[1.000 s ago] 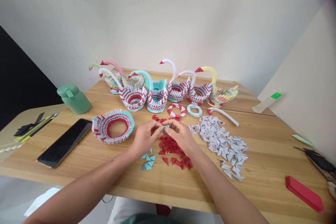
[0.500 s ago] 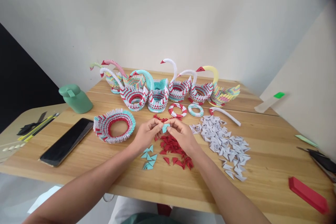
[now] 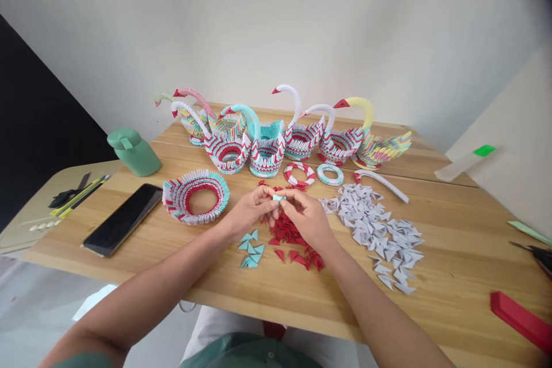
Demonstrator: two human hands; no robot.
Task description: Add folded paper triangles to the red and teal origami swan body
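Between the fingertips of both hands is a small light-blue folded paper piece (image 3: pixel 278 198). My left hand (image 3: pixel 254 211) pinches it from the left, and my right hand (image 3: pixel 305 214) pinches it from the right. Below them lies a heap of red folded paper triangles (image 3: pixel 290 232), partly hidden by the right hand. Several light-blue paper triangles (image 3: pixel 251 250) rest near my left wrist. A round bowl-like body of interlocked paper pieces (image 3: pixel 196 196), in red, white and blue, sits left of the hands. To the right spreads a pile of pale grey-white paper triangles (image 3: pixel 379 233).
Several paper swans (image 3: pixel 265 149) stand in a row at the back. Before them lie a red-white ring (image 3: pixel 299 174), a blue-white ring (image 3: pixel 330 174) and a white swan neck (image 3: pixel 383 181). A phone (image 3: pixel 123 219) and green bottle (image 3: pixel 134 152) are left; a red box (image 3: pixel 520 316) is right.
The blue paper piece has been turned or folded between my fingertips and now looks flatter and narrower. The view has shifted slightly, so the table's contents sit a little further right.
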